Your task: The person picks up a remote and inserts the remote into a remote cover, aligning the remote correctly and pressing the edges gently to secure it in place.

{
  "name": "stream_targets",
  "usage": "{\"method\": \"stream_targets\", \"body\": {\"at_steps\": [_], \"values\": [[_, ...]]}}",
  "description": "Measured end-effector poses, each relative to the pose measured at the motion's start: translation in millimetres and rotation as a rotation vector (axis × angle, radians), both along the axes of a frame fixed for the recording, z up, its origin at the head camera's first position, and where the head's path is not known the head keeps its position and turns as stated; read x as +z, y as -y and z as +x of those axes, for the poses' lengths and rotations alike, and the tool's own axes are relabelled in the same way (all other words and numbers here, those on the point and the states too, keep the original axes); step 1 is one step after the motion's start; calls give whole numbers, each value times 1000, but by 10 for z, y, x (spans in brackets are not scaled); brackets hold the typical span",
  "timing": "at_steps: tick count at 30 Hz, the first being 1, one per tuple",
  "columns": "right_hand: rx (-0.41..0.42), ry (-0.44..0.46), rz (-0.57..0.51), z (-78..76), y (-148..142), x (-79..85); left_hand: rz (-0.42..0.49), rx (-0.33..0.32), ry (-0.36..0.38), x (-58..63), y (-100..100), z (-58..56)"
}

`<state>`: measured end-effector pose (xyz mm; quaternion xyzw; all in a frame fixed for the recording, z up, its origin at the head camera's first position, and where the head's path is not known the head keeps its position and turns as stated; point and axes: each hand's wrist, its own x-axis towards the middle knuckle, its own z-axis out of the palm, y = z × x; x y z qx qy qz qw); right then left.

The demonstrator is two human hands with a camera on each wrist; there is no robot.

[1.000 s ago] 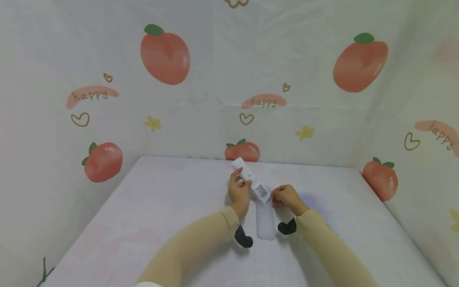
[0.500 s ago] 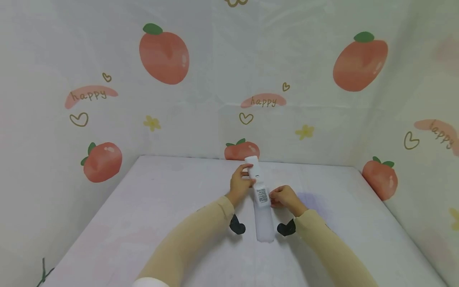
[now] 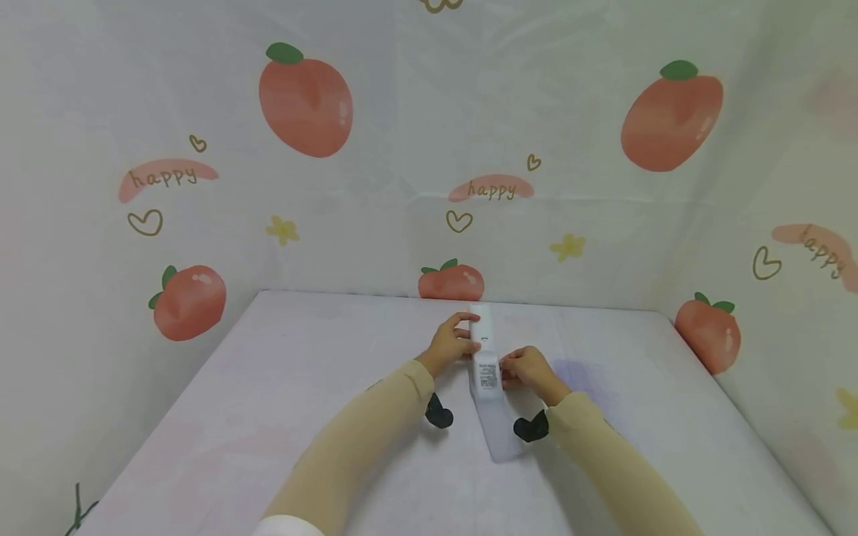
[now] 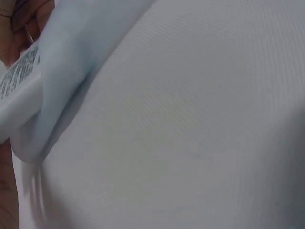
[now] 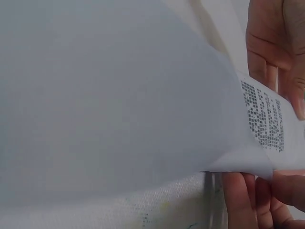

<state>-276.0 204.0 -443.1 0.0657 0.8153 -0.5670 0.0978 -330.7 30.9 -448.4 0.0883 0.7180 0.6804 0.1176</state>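
Note:
In the head view my left hand (image 3: 449,346) grips a long white remote control (image 3: 480,327) by its far part, labelled back upward. Its near end, with a printed code label (image 5: 264,114), sits in the mouth of a soft translucent sleeve (image 3: 497,428). My right hand (image 3: 532,372) pinches the sleeve's edge beside that mouth, thumb over fingers, as the right wrist view shows. From the left wrist side, the sleeve's film (image 4: 76,43) folds over the label end. The rest of the sleeve runs toward me, slanting right, its body flat and unfilled.
A white cloth-covered table (image 3: 322,357) lies under both hands, with a faint purple patch (image 3: 583,380) to the right. Behind it hangs a white curtain (image 3: 375,149) printed with red fruit. Black wrist mounts (image 3: 439,412) hang beneath both sleeves.
The remote control has swung from a slant into line with the sleeve and slid toward me, its label end entering the mouth. The sleeve's near end has shifted right; my right hand has barely moved.

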Motion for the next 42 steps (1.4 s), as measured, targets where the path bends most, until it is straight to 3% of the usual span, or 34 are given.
{"method": "stream_targets", "body": {"at_steps": [8,15,23,27,29,31,33,35,38,42], "values": [[61,17,-32,13,29,39,10,15,39,-9,25,58],[104,45,-38,-17,110,51,-12,18,-9,-2,71,75],[66,51,-37,-11,170,52,-21,-33,-86,13,140,76],[78,10,-125,4,164,136,-17,64,-134,96,203,103],[70,-28,-164,6,150,177,11,142,-96,137,231,134],[52,-63,-204,7,129,214,29,192,-10,157,249,176],[37,-90,-241,16,115,253,29,177,87,165,255,233],[30,-103,-285,23,105,283,15,120,147,157,249,291],[47,-112,-335,49,107,330,30,62,146,149,223,364],[87,-115,-344,81,115,375,64,87,86,159,196,437]]}}
